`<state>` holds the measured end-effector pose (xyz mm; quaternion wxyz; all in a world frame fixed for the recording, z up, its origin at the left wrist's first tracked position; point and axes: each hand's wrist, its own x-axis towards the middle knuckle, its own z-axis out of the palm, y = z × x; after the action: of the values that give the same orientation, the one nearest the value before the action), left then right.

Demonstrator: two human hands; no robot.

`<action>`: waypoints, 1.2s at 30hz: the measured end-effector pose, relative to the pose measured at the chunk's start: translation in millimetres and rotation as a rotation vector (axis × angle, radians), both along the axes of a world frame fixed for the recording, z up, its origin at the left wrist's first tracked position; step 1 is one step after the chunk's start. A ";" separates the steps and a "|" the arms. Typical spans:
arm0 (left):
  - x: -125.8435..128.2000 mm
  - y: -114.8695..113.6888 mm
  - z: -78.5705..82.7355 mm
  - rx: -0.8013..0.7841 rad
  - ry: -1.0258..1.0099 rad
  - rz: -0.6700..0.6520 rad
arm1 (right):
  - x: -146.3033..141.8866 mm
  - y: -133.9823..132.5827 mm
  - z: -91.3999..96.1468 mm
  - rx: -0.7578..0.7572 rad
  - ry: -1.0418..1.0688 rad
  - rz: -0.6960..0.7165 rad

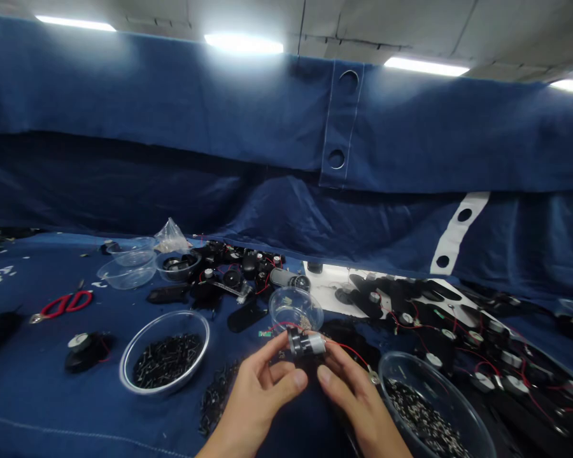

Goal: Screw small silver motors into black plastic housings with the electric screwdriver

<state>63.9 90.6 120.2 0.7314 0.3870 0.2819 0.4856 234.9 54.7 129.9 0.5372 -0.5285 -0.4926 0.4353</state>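
The left hand (262, 394) and the right hand (360, 391) are grasping a motor (308, 344) between them, above the near middle of the desk (95, 420); the left fingers are holding its black left end, while the right fingers are touching its pale right end; a red wire (351, 350) is trailing off to the right, over the right hand; a bowl (162, 387) of black pieces (167, 359) is standing to the left, and a loose heap (214, 401) is lying just beside the left hand; a bigger bowl (451, 388) of small parts (424, 416) is standing near right; red scissors (67, 304) are lying far left; wired parts (475, 337) are crowding the right side; a blue cloth (172, 114) is hanging beyond.
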 end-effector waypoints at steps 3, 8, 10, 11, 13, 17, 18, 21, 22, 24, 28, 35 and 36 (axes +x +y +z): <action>0.5 -1.4 -0.8 -0.005 -0.001 -0.004 | -6.1 -0.7 -1.5 -0.039 0.016 -0.009; 2.0 -3.7 6.3 0.014 -0.066 -0.016 | -15.3 -4.5 -0.2 0.013 0.099 -0.035; 2.0 -4.1 9.2 0.051 -0.111 -0.042 | -14.0 -3.7 -0.2 0.044 0.068 -0.023; 1.5 -4.0 10.0 0.069 -0.126 -0.061 | -12.1 -2.8 -0.2 0.069 0.026 -0.020; -0.3 -3.2 9.7 0.094 -0.134 -0.094 | -6.6 -0.6 1.3 0.132 -0.110 -0.019; -6.1 0.8 7.0 0.089 -0.101 -0.103 | 3.9 0.7 10.7 0.236 -0.363 0.044; -7.2 1.8 6.7 0.089 -0.087 -0.097 | 5.2 0.2 13.6 0.263 -0.382 0.069; -9.0 3.6 7.5 0.106 -0.062 -0.083 | 5.4 -2.1 20.2 0.349 -0.380 0.119; -9.0 3.9 8.0 0.111 -0.061 -0.079 | 4.7 -2.9 21.1 0.366 -0.376 0.127; -9.0 4.8 9.1 0.119 -0.064 -0.080 | 3.3 -4.3 20.7 0.364 -0.382 0.120; -10.8 8.5 9.7 0.164 -0.050 -0.115 | 5.1 -5.9 17.6 0.355 -0.473 0.024; -14.3 7.9 8.6 0.223 -0.053 -0.277 | 18.5 -6.5 30.0 0.510 -0.772 0.068; -14.1 6.9 9.2 0.226 -0.056 -0.296 | 19.1 -6.7 30.8 0.505 -0.778 0.055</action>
<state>49.8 97.6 129.4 0.7545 0.4901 0.1449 0.4117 253.9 48.0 160.7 0.4125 -0.4919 -0.7620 0.0850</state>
